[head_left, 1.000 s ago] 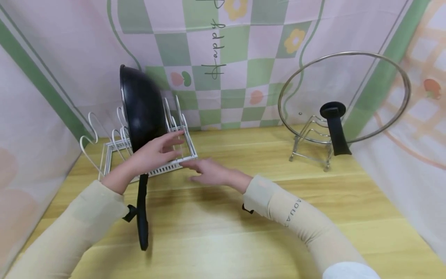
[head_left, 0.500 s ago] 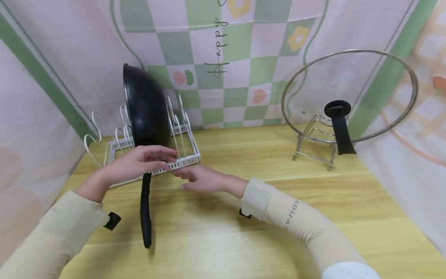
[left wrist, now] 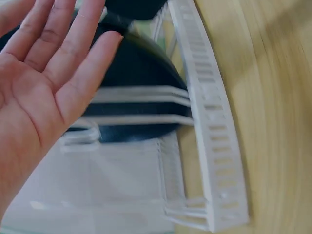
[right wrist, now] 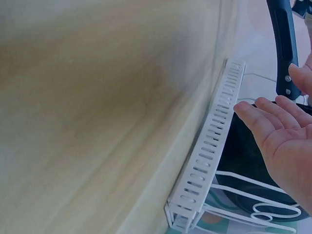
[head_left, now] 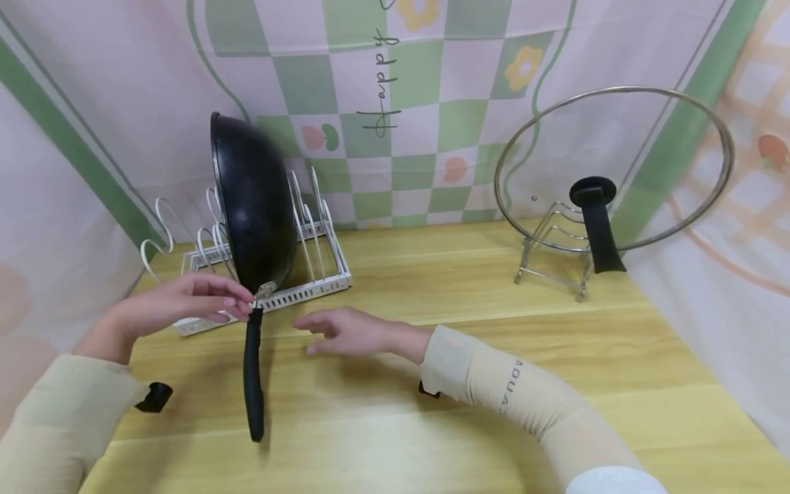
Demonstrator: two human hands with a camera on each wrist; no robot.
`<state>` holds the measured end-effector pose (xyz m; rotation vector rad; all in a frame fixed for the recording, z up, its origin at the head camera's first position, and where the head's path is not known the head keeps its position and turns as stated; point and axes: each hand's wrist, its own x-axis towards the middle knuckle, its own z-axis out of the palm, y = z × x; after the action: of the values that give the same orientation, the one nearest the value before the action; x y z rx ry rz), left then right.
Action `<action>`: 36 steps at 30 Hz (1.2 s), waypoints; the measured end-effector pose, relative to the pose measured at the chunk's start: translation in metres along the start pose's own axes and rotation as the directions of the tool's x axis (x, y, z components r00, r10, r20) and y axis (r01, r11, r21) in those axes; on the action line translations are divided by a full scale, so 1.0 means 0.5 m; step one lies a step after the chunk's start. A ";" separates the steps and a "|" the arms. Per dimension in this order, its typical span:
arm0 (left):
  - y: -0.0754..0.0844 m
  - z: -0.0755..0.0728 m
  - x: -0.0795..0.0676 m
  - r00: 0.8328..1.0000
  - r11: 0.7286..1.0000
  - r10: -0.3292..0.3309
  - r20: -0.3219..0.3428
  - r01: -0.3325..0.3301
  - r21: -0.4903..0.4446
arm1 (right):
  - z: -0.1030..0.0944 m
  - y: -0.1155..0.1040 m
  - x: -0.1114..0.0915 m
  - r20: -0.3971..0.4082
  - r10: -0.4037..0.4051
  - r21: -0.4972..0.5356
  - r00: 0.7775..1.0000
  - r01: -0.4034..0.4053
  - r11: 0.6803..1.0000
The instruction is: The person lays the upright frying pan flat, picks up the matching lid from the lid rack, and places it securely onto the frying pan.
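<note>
Both hands slack-fingered, grasping nothing, beside black wok propped upright between white rack dividers at ten o'clock.

Pan upright in rack, lid far right

Matt black speckled coating is seen on the pan, white coated wire on the rack, smooth light wood grain on the table.
</note>
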<state>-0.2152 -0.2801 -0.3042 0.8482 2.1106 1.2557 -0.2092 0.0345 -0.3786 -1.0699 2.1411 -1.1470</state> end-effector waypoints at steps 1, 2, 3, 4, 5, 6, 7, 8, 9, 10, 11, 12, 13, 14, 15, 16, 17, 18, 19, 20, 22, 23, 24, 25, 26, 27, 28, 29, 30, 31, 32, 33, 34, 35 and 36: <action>-0.007 -0.002 -0.005 1.000 1.000 -0.008 -0.016 0.008 -0.012 | 0.003 0.001 0.000 0.003 0.002 0.006 1.000 -0.002 1.000; -0.014 -0.003 -0.008 0.999 1.000 -0.016 -0.034 0.015 -0.026 | 0.005 0.002 0.000 0.007 0.004 0.008 1.000 -0.004 1.000; -0.022 -0.004 -0.011 0.999 0.999 -0.012 -0.049 0.010 -0.040 | 0.007 0.001 0.000 0.007 0.005 0.010 1.000 -0.006 1.000; -0.029 -0.004 -0.013 0.998 0.998 -0.013 -0.063 0.010 -0.059 | 0.008 0.000 0.000 0.011 0.005 0.013 1.000 -0.005 1.000; -0.035 -0.003 -0.013 0.997 0.997 -0.012 -0.080 0.006 -0.078 | 0.008 -0.001 -0.001 0.014 0.005 0.017 1.000 -0.005 1.000; -0.040 -0.002 -0.012 0.995 0.995 -0.007 -0.097 -0.002 -0.097 | 0.009 -0.001 -0.001 0.013 0.005 0.017 1.000 -0.005 1.000; -0.046 -0.001 -0.011 0.993 0.993 -0.005 -0.114 -0.008 -0.114 | 0.009 -0.002 -0.002 0.012 0.004 0.020 1.000 -0.004 1.000; -0.050 0.001 -0.011 0.991 0.993 -0.011 -0.131 -0.004 -0.120 | 0.009 -0.003 -0.001 0.010 0.002 0.023 1.000 -0.002 1.000; -0.055 0.003 -0.010 0.989 0.992 -0.023 -0.146 0.005 -0.122 | 0.010 -0.003 0.000 0.008 -0.001 0.034 1.000 0.000 0.999; -0.058 0.005 -0.008 0.987 0.992 -0.041 -0.156 0.022 -0.124 | 0.011 -0.003 0.001 0.007 -0.003 0.049 1.000 0.003 0.999; -0.061 0.007 -0.008 0.984 0.992 -0.066 -0.165 0.047 -0.117 | 0.012 -0.002 0.002 0.006 -0.005 0.071 1.000 0.005 0.997; -0.064 0.010 -0.007 0.981 0.991 -0.096 -0.171 0.077 -0.110 | 0.015 -0.003 0.003 0.005 -0.008 0.090 1.000 0.008 0.996; -0.066 0.012 -0.007 0.977 0.988 -0.126 -0.174 0.109 -0.108 | 0.017 -0.004 0.005 0.007 -0.011 0.113 1.000 0.010 0.994; -0.068 0.014 -0.007 0.973 0.985 -0.154 -0.174 0.138 -0.103 | 0.020 -0.004 0.006 0.010 -0.015 0.135 1.000 0.014 0.991; -0.070 0.017 -0.007 0.969 0.982 -0.177 -0.172 0.162 -0.100 | 0.024 -0.005 0.008 0.012 -0.019 0.156 1.000 0.017 0.988; -0.072 0.020 -0.007 0.965 0.978 -0.198 -0.170 0.184 -0.096 | 0.027 -0.006 0.010 0.016 -0.023 0.168 1.000 0.020 0.986; -0.074 0.023 -0.007 0.962 0.974 -0.217 -0.167 0.202 -0.098 | 0.031 -0.006 0.012 0.019 -0.029 0.179 0.999 0.025 0.984; -0.075 0.026 -0.006 0.959 0.971 -0.233 -0.163 0.219 -0.102 | 0.033 -0.007 0.014 0.025 -0.035 0.186 0.999 0.030 0.982; -0.077 0.028 -0.005 0.956 0.967 -0.247 -0.158 0.232 -0.108 | 0.036 -0.008 0.015 0.031 -0.039 0.195 0.999 0.033 0.980; -0.080 0.031 -0.004 0.953 0.963 -0.261 -0.155 0.245 -0.111 | 0.038 -0.009 0.017 0.034 -0.042 0.200 0.999 0.034 0.979; -0.082 0.037 0.002 0.944 0.952 -0.294 -0.149 0.276 -0.132 | 0.041 -0.012 0.019 0.038 -0.044 0.214 0.998 0.035 0.976; -0.083 0.039 0.005 0.941 0.947 -0.307 -0.146 0.287 -0.143 | 0.043 -0.012 0.020 0.040 -0.044 0.229 0.998 0.033 0.973; -0.084 0.040 0.009 0.937 0.943 -0.318 -0.143 0.297 -0.152 | 0.045 -0.013 0.021 0.043 -0.039 0.244 0.998 0.028 0.969; -0.085 0.042 0.014 0.935 0.939 -0.327 -0.139 0.305 -0.161 | 0.047 -0.013 0.021 0.047 -0.033 0.255 0.998 0.020 0.967; -0.086 0.043 0.018 0.934 0.935 -0.333 -0.131 0.310 -0.173 | 0.050 -0.014 0.022 0.053 -0.029 0.264 0.998 0.015 0.964; -0.086 0.044 0.022 0.934 0.932 -0.337 -0.117 0.313 -0.183 | 0.054 -0.014 0.023 0.061 -0.026 0.275 0.998 0.009 0.961; -0.087 0.045 0.026 0.937 0.930 -0.335 -0.097 0.312 -0.194 | 0.057 -0.014 0.024 0.072 -0.024 0.286 0.997 0.002 0.958; -0.087 0.045 0.030 0.942 0.929 -0.327 -0.070 0.307 -0.204 | 0.060 -0.014 0.025 0.081 -0.021 0.295 0.996 -0.004 0.956; -0.088 0.046 0.033 0.947 0.928 -0.319 -0.040 0.304 -0.215 | 0.063 -0.015 0.025 0.089 -0.017 0.297 0.996 -0.010 0.955; -0.088 0.046 0.035 0.951 0.926 -0.310 -0.009 0.300 -0.228 | 0.064 -0.017 0.024 0.094 -0.013 0.296 0.995 -0.015 0.955; -0.088 0.047 0.037 0.954 0.925 -0.297 0.025 0.294 -0.239 | 0.066 -0.019 0.024 0.097 -0.011 0.295 0.995 -0.019 0.955; -0.088 0.048 0.038 0.958 0.924 -0.281 0.058 0.286 -0.252 | 0.066 -0.020 0.023 0.097 -0.006 0.294 0.995 -0.023 0.956; -0.088 0.049 0.041 0.961 0.924 -0.262 0.088 0.276 -0.264 | 0.067 -0.022 0.021 0.093 -0.002 0.292 0.996 -0.025 0.956; -0.088 0.050 0.044 0.964 0.924 -0.242 0.113 0.265 -0.275 | 0.066 -0.022 0.020 0.091 0.002 0.284 0.996 -0.028 0.958; -0.089 0.051 0.047 0.965 0.923 -0.224 0.135 0.255 -0.290 | 0.066 -0.023 0.019 0.089 0.008 0.277 0.996 -0.033 0.960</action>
<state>-0.2231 -0.2647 -0.3580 0.4893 1.8148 1.3314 -0.1863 0.0074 -0.3868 -0.9485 1.8520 -1.3204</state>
